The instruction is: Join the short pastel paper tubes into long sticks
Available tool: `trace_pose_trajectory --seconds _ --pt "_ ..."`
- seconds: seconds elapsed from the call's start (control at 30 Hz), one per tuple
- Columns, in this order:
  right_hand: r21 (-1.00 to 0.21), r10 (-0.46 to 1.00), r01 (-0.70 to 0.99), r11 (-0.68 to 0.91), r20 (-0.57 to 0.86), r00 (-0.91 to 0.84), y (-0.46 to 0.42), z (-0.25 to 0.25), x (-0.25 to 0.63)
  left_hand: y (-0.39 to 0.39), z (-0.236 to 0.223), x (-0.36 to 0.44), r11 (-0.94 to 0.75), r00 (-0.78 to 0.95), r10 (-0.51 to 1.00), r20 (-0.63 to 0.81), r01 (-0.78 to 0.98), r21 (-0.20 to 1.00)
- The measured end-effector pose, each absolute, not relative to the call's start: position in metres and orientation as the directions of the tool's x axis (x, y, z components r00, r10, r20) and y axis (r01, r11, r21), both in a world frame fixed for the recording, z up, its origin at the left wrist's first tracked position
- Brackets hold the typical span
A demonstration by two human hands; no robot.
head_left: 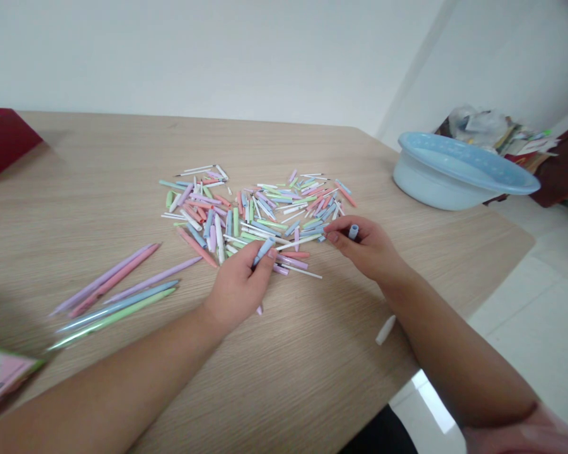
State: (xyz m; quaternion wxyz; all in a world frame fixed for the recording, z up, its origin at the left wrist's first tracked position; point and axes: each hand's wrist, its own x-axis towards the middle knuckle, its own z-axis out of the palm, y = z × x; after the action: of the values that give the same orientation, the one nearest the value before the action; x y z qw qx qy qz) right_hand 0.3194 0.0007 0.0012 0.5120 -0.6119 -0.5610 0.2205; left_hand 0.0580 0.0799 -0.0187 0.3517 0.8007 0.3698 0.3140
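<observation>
In my left hand (pixel 239 280) a light blue pen barrel (pixel 264 250) is pinched between thumb and fingers, pointing up to the right. My right hand (pixel 366 249) has a blue pen part (pixel 353 231), a short hollow tube, held in its curled fingers. The right thumb and fingertip meet at the right edge of a pile of pen parts (pixel 236 222). Close to that fingertip is the end of a thin pale stick (pixel 299 242); I cannot tell whether it is gripped. The pile mixes pink, green, purple, blue and white barrels and caps with thin white refills.
Several assembled-looking pens (pixel 123 309) lie at the left on the wooden table (pixel 303 378). A white cap-like piece (pixel 385 330) rests beside my right forearm. The light blue basin (pixel 454 183) stands at the right, a red box (pixel 4 142) far left, a pink-green packet (pixel 4 378) near left.
</observation>
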Motion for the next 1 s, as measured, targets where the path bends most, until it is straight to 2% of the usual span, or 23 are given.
trace_pose_trajectory --seconds 0.27,0.67,0.87,1.0 --pt "-0.848 0.919 0.509 0.149 0.308 0.244 -0.001 0.004 0.313 0.081 -0.020 0.059 -0.493 0.557 0.796 0.237 0.369 0.788" --pt "-0.801 0.942 0.557 0.219 0.323 0.094 0.000 0.003 0.308 0.081 -0.019 0.058 -0.528 0.616 0.756 0.222 0.375 0.762" --pt "-0.787 0.973 0.588 0.185 0.231 0.003 0.000 -0.002 0.300 0.081 -0.018 0.058 -0.538 0.647 0.729 0.222 0.343 0.770" --pt "-0.807 0.973 0.559 0.189 0.231 0.005 -0.001 -0.001 0.296 0.080 -0.018 0.059 -0.526 0.638 0.736 0.227 0.327 0.785"
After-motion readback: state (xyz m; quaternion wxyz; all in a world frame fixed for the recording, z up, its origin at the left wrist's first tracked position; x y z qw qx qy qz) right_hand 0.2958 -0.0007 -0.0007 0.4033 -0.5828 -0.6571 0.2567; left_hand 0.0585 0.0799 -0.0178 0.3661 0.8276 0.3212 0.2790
